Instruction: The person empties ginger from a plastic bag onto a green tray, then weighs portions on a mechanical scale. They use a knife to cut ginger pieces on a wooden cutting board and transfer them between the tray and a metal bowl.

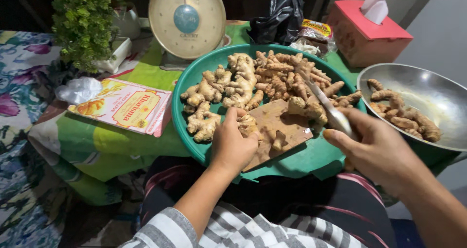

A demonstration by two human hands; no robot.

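1. Head view: one flat packet (124,109) lies on the bench at the left, below one dial scale (187,19).
2. One green tray (311,155) holds a heap of ginger roots (243,82) and one cutting board (277,131).
3. The left hand (232,143) has its fingers clamped on a ginger piece (248,125) on the board.
4. The right hand (377,148) grips one knife (327,107).
5. One steel bowl (433,95) holds a few roots.
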